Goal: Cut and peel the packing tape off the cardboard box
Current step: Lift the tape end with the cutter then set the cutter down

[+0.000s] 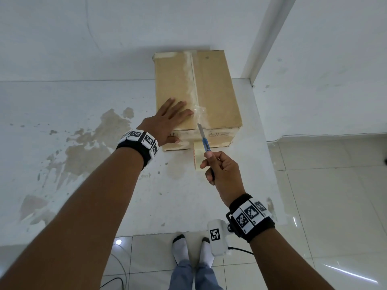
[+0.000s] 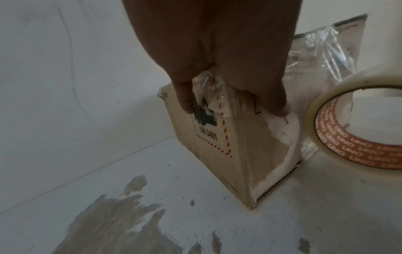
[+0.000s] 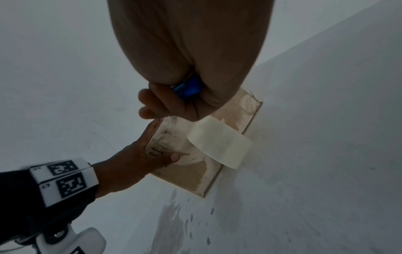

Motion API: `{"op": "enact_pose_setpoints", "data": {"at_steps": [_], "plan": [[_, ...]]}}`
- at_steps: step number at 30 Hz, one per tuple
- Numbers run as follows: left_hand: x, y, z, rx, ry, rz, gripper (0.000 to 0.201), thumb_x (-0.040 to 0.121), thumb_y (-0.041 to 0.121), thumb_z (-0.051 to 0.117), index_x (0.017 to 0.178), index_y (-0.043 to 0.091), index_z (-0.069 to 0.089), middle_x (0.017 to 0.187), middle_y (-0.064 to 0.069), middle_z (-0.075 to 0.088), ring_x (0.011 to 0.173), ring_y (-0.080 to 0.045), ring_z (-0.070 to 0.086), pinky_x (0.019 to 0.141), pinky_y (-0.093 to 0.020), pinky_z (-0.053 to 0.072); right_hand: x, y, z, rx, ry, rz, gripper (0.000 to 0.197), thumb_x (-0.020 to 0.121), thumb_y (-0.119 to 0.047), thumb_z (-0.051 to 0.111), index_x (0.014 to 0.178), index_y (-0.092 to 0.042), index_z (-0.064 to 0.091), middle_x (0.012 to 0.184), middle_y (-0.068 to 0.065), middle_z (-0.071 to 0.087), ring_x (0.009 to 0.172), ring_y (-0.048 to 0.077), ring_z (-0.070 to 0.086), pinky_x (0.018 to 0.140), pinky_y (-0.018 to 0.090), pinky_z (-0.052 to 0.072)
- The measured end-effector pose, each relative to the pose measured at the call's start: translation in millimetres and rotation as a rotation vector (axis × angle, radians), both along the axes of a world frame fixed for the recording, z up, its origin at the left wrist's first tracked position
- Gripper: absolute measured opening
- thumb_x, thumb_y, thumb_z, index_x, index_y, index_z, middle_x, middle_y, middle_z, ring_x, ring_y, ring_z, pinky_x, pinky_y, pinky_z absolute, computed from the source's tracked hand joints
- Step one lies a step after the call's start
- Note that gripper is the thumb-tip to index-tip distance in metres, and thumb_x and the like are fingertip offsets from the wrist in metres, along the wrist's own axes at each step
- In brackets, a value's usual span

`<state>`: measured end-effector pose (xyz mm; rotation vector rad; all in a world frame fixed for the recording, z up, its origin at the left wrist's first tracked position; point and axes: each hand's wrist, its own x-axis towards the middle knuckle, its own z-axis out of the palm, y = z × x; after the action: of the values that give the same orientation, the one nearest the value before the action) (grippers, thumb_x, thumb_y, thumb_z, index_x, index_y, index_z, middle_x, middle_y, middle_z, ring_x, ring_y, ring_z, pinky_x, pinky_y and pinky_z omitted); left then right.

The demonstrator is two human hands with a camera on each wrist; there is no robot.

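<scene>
A brown cardboard box (image 1: 217, 91) lies on the white table, with clear packing tape (image 1: 191, 80) along its centre seam. Near the front the tape is lifted and crinkled (image 1: 200, 110). My left hand (image 1: 167, 120) lies flat on the box's near left corner, fingers straight on top, thumb down the front face (image 3: 174, 157). My right hand (image 1: 219, 170) grips a blue utility knife (image 1: 204, 141), its blade pointing up at the box's front top edge by the seam. In the right wrist view the knife's blue butt (image 3: 188, 86) shows in my fist.
A roll of tape (image 1: 196, 155) stands on edge against the box's front (image 2: 352, 127) (image 3: 219, 142). The white table (image 1: 62, 143) has worn brownish patches at left. Its right edge drops to a tiled floor (image 1: 335, 195). A wall stands behind the box.
</scene>
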<state>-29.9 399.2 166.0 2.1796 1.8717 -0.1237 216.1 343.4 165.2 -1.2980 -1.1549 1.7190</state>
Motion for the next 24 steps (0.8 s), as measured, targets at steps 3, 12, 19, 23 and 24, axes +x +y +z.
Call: {"op": "enact_pose_setpoints", "data": {"at_steps": [3,12,19,23,24], "plan": [[11.8,-4.1,11.5,-0.051,0.171,0.029,0.104,0.095,0.046,0.068,0.167,0.038,-0.007,0.177,0.007,-0.016,0.164,-0.025,-0.016,0.123,-0.068,0.025,5.0,3.3,2.6,0.024,-0.001,-0.002,0.021,0.102,-0.025,0.057,0.096,-0.005,0.061,0.070,-0.004,0.066,0.044,0.011,0.041,0.043,0.020,0.031],[109.0,-84.4,-27.9,0.574,-0.596,0.817,0.056,0.081,0.036,0.057,0.127,0.005,0.053,0.125,-0.016,0.053,0.117,-0.036,0.048,0.096,-0.040,0.032,43.6,49.8,15.1,0.404,-0.426,0.278,0.012,0.100,-0.038,0.055,0.105,-0.027,0.056,0.069,-0.005,0.064,0.063,0.010,0.053,0.064,0.018,0.044],[149.0,-51.9,-28.5,-0.105,-1.058,1.140,0.061,0.107,0.054,0.039,0.125,0.000,0.063,0.107,-0.008,0.059,0.116,-0.032,0.061,0.088,-0.033,0.039,48.3,77.6,38.8,0.574,-0.764,0.540,0.009,0.100,-0.035,0.056,0.104,-0.029,0.061,0.079,-0.012,0.069,0.069,0.015,0.062,0.066,0.033,0.050],[142.2,-41.8,-35.4,-0.091,-1.069,1.125,0.062,0.109,0.045,0.039,0.114,-0.006,0.072,0.120,-0.023,0.072,0.114,-0.039,0.065,0.095,-0.038,0.046,45.2,89.3,52.9,0.666,-0.945,0.632,0.008,0.098,-0.041,0.055,0.100,-0.034,0.058,0.086,-0.010,0.070,0.071,0.015,0.062,0.063,0.027,0.041],[140.6,-42.3,-39.1,-0.091,-1.086,1.128,0.061,0.109,0.044,0.041,0.108,-0.007,0.074,0.115,-0.022,0.074,0.109,-0.038,0.066,0.096,-0.039,0.049,42.8,90.9,56.8,0.683,-0.979,0.647,0.008,0.098,-0.040,0.055,0.100,-0.034,0.059,0.088,-0.009,0.070,0.073,0.017,0.063,0.064,0.028,0.042]]}}
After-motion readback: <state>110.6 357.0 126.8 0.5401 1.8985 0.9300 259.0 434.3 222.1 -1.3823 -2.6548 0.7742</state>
